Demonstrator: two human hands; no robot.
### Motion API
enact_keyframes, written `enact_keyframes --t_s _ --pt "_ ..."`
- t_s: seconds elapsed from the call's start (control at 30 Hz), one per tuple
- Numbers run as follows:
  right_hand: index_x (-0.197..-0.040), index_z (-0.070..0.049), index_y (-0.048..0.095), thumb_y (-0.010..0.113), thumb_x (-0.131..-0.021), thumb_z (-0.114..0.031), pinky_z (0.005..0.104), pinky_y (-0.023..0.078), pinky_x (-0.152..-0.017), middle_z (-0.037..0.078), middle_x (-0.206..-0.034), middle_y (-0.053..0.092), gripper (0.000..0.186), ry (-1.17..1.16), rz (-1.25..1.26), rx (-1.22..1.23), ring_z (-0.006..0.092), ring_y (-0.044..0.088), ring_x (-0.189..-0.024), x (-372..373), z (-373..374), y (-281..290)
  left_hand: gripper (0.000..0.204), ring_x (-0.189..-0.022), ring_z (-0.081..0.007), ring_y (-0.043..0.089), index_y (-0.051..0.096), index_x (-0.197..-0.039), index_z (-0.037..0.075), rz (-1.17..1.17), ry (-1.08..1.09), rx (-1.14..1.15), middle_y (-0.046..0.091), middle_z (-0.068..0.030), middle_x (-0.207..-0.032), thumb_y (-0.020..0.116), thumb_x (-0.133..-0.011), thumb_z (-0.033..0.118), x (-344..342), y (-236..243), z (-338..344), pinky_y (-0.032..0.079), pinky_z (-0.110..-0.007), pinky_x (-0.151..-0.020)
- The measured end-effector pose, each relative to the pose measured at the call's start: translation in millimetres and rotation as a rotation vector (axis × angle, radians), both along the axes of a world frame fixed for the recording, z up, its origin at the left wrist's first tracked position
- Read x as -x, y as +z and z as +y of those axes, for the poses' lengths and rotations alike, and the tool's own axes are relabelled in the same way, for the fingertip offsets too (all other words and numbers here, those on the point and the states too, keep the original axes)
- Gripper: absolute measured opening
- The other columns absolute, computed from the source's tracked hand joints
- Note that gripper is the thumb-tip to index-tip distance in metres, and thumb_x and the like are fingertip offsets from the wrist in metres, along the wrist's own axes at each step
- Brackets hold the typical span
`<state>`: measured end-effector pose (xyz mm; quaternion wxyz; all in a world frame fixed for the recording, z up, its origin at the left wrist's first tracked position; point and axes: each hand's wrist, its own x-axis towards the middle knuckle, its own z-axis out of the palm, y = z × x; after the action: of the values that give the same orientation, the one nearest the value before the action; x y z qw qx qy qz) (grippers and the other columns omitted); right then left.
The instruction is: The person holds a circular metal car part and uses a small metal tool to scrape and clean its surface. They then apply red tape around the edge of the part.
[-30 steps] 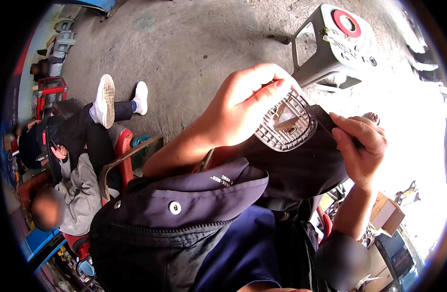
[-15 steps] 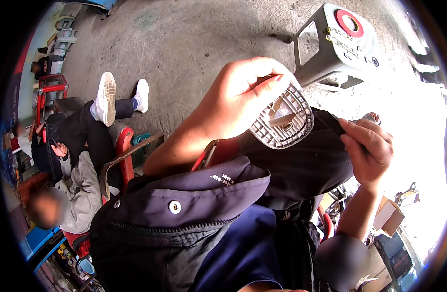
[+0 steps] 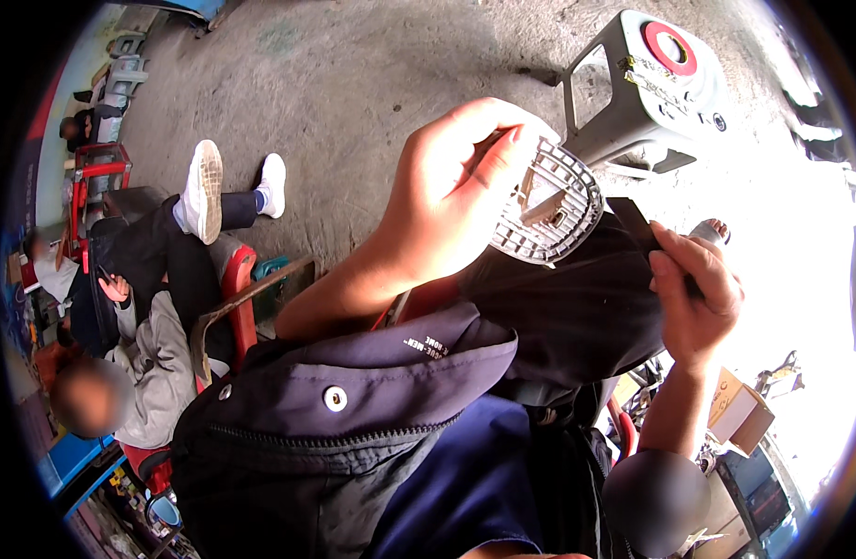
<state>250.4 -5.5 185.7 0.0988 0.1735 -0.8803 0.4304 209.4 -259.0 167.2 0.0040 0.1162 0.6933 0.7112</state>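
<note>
Gripping a silvery ribbed piece [image 3: 574, 226], the left hand [image 3: 460, 191] pinches its near-left edge, thumb on top, index finger curled round past it. Piece is off the floor, between the two hands but closer to the left one, above the dark trousers [image 3: 577, 307] of the person's leg. Ribbed face looks up at the person's head. Free rim is rounded, gridded all along, and bulges toward the right hand. Can't call the long axis for sure: the left end is under the fingers. Middle has a wedge-like part [image 3: 544, 209] with a paler area around it.

Right hand [image 3: 696, 293] pinches a dark flat strip [image 3: 630, 222] between thumb and index, other fingers folded in. Strip's long axis slants from those fingertips forward and left; its free end points at the piece's rounded rim, very near. Contact or small gap, can't tell from here.

Around: grey stool [image 3: 703, 79] ahead of both hands, red ring [image 3: 652, 42] lying on top. Cardboard box [image 3: 740, 410] back toward the body from the right hand, flaps up. Well left of the left hand, a seated person in a grey sleeve [image 3: 162, 349], white shoe [image 3: 204, 191] stuck out toward the hands' side.
</note>
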Motion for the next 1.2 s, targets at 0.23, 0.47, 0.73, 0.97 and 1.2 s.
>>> enact_keyframes --t_s 0.23,0.47,0.73,0.97,1.2 --pt "-0.105 -0.001 0.071 0.071 -0.078 0.007 0.0235 0.043 -0.055 0.005 -0.067 0.062 0.029 -0.097 0.037 0.165 0.011 0.057 -0.056 -10.9 -9.4 -10.4 0.021 -0.079 -0.0071 0.061 0.062 -0.103 -0.005 0.077 0.041 0.006 0.065 -0.0049 -0.09 0.05 -0.101 0.012 -1.1 -0.9 2.0 0.048 -0.021 -0.073" --pt "-0.105 0.002 0.07 0.069 -0.079 0.008 0.0239 0.042 -0.054 0.004 -0.064 0.059 0.027 -0.112 0.061 0.118 0.0107 0.055 -0.055 -12.6 -17.2 -8.3 0.02 -0.08 -0.0066 0.06 0.062 -0.103 -0.005 0.076 0.084 -0.009 0.066 -0.0049 -0.09 0.05 -0.101 0.011 -6.6 2.4 5.7 0.048 -0.021 -0.073" --pt "-0.105 0.002 0.07 0.07 -0.079 0.008 0.0235 0.043 -0.055 0.005 -0.064 0.06 0.027 -0.097 0.107 0.224 0.0109 0.056 -0.055 -15.4 -17.8 -13.8 0.02 -0.081 -0.0068 0.061 0.062 -0.103 -0.005 0.096 0.095 -0.039 0.066 -0.0051 -0.091 0.05 -0.101 0.011 -7.6 0.2 8.4 0.048 -0.021 -0.074" --pt "-0.105 0.002 0.07 0.069 -0.081 0.007 0.0233 0.044 -0.057 0.005 -0.065 0.061 0.025 -0.146 0.084 0.185 0.0107 0.057 -0.056 -18.3 -25.1 -13.0 0.02 -0.081 -0.0072 0.061 0.062 -0.103 -0.005 0.107 0.1 -0.034 0.066 -0.0052 -0.091 0.05 -0.101 0.011 -10.1 -0.7 10.9 0.048 -0.021 -0.074" --pt "-0.108 0.003 0.069 0.065 -0.089 0.001 0.0195 0.045 -0.057 0.007 -0.083 0.068 0.02 -0.245 -0.189 0.496 0.0069 0.056 -0.059 -26.6 -30.5 -24.6 0.019 -0.081 -0.0073 0.061 0.061 -0.104 -0.005 0.094 0.082 -0.042 0.066 -0.0055 -0.091 0.05 -0.101 0.011 -9.7 -1.6 11.0 0.049 -0.022 -0.074"
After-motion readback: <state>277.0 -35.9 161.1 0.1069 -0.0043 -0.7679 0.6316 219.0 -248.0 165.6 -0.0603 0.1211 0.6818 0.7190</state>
